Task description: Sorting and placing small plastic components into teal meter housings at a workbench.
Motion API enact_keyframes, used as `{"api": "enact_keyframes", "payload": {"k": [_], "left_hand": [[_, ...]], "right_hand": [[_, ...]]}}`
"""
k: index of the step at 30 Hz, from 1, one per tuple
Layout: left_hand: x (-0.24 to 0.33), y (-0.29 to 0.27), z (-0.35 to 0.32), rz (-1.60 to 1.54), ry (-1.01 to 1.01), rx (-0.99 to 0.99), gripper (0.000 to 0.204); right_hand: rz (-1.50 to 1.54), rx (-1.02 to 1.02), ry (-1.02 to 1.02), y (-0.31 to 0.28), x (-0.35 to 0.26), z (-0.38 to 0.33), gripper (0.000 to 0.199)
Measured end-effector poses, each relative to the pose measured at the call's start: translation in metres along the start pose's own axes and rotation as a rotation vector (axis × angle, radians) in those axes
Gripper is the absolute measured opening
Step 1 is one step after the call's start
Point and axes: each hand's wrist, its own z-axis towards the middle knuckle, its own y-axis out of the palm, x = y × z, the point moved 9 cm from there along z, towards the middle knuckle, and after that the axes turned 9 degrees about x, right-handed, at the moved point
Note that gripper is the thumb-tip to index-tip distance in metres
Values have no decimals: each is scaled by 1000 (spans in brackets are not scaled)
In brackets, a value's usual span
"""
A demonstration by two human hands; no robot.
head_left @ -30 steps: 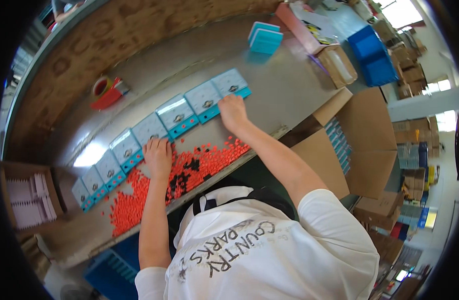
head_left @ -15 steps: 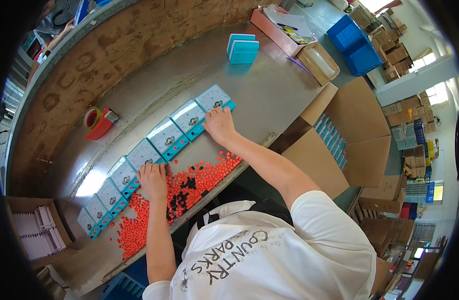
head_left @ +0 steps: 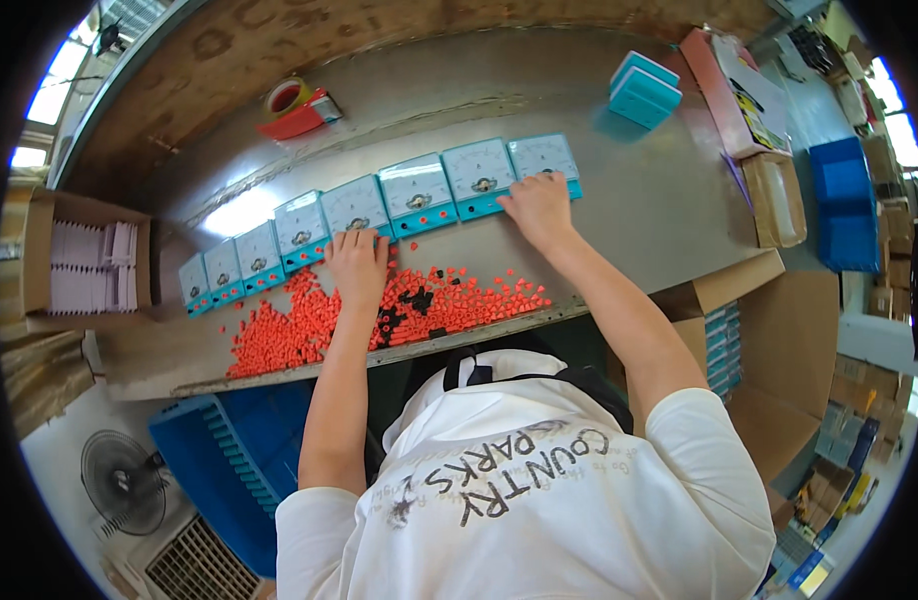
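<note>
Several square panel meters [head_left: 415, 194] with white faces and teal lower edges lie in a row across the grey table [head_left: 639, 215]. My right hand [head_left: 536, 208] rests flat on the front edge of the meters at the row's right end. My left hand [head_left: 358, 265] lies palm down at the front edge of a meter in the middle of the row. Just in front of both hands spreads a heap of small orange pieces [head_left: 329, 315] with a few black ones [head_left: 415, 300] among them. Neither hand visibly holds anything.
A stack of teal meters [head_left: 642, 90] stands at the back right. A tape dispenser [head_left: 297, 108] sits at the back. A cardboard box of white packets [head_left: 84, 265] is at the left, open cartons [head_left: 759, 330] at the right, a blue crate [head_left: 234, 450] below the table.
The view has shifted, so the row sits more level in the picture. Both hands stay on the row of meters, left in the middle and right at the right end.
</note>
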Motion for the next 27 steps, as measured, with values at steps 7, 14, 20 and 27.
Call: {"api": "enact_keyframes", "payload": {"k": [7, 14, 20, 27], "left_hand": [[-2, 1, 0, 9, 5, 10, 16], [-17, -4, -3, -18, 7, 41, 15], [-18, -4, -4, -78, 26, 15, 12], [-21, -6, -1, -39, 42, 28, 12]], "right_hand": [[79, 333, 446, -17, 86, -10, 52], [473, 247, 605, 11, 78, -12, 55], [369, 195, 129, -8, -42, -33, 13], [442, 122, -62, 4, -121, -29, 10]]}}
